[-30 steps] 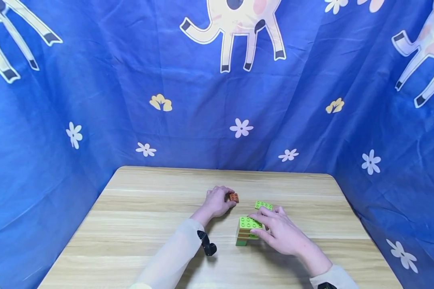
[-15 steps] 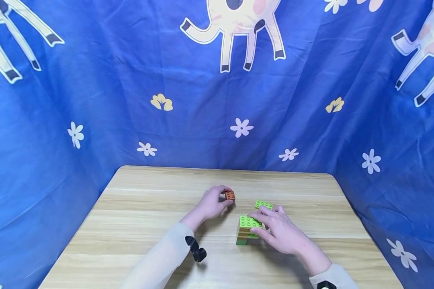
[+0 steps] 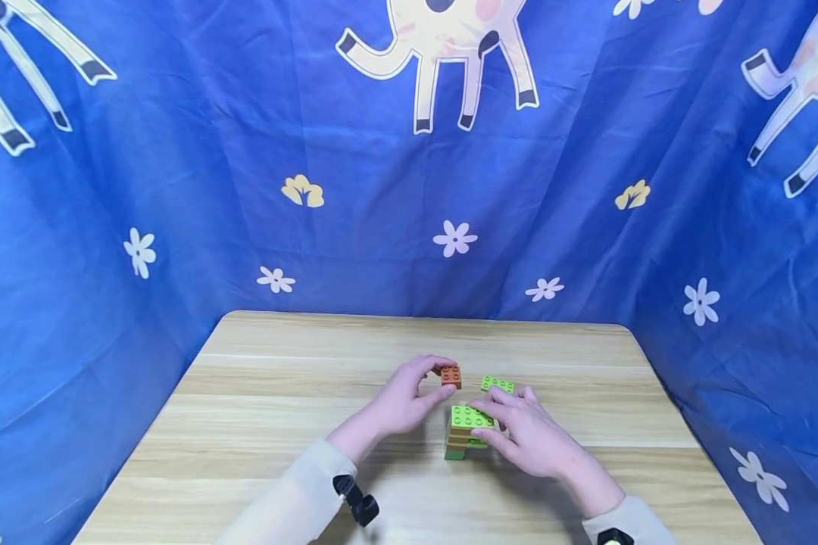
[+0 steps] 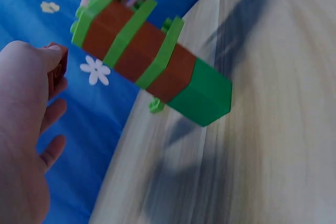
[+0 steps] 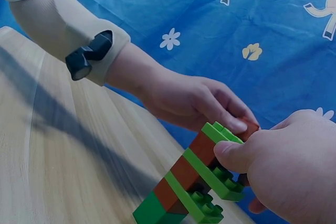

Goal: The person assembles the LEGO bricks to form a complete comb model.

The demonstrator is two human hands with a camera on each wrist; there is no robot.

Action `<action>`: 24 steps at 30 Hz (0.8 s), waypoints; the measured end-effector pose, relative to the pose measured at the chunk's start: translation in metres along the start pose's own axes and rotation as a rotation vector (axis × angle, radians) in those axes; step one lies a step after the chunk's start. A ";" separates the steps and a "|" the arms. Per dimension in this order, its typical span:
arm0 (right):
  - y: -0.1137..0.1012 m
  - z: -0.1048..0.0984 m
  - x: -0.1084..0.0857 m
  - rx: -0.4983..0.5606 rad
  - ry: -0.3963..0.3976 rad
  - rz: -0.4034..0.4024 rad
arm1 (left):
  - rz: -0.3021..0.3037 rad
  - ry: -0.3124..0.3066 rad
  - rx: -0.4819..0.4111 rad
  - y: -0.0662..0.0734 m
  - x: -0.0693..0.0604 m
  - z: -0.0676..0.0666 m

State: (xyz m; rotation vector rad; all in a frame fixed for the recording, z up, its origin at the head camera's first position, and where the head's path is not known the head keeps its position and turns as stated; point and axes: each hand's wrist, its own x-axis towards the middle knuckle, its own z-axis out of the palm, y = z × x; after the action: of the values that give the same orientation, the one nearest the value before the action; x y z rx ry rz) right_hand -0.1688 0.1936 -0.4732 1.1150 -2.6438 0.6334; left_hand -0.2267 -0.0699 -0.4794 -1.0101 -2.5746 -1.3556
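My left hand (image 3: pixel 401 399) pinches a small reddish-brown toy brick (image 3: pixel 451 376) between thumb and fingers, above the table. It is just behind a toy brick tower (image 3: pixel 466 416), apart from it in the head view. My right hand (image 3: pixel 535 437) grips the tower's upper part from the right, thumb in front, some fingers hidden behind. In the left wrist view the tower (image 4: pixel 139 48) has a dark green base, then brown bricks alternating with light green plates, and a light green studded top. The plates jut out to one side in the right wrist view.
A loose light green studded piece (image 3: pixel 497 384) lies on the wooden table (image 3: pixel 279 378) behind my right hand, partly covered by it. A blue patterned curtain (image 3: pixel 382 227) hangs at the back and both sides. Black cameras (image 3: pixel 356 499) sit on both wrists.
My left hand shifts slightly left with the brown brick, then comes right and nearer to the tower, the brick now raised. The right hand and tower stay in place.
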 end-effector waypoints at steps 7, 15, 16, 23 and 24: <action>0.000 0.000 0.000 0.009 0.007 -0.001 | 0.052 -0.014 -0.003 0.014 -0.011 0.002; 0.001 0.001 -0.001 -0.003 0.008 0.003 | 0.113 -0.031 0.044 0.019 -0.021 0.009; 0.002 0.001 -0.001 -0.006 0.009 0.000 | 0.120 -0.033 0.042 0.019 -0.021 0.010; 0.001 0.000 -0.001 -0.006 0.006 -0.005 | 0.143 -0.028 0.032 0.020 -0.025 0.014; 0.001 0.000 -0.001 -0.002 0.004 -0.004 | 0.149 -0.026 0.031 0.020 -0.025 0.015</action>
State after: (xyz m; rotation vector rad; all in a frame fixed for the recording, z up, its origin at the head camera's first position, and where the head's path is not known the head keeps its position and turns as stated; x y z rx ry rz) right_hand -0.1689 0.1949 -0.4742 1.1168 -2.6375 0.6315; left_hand -0.1921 -0.0639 -0.4828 -1.1950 -2.4729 -1.2710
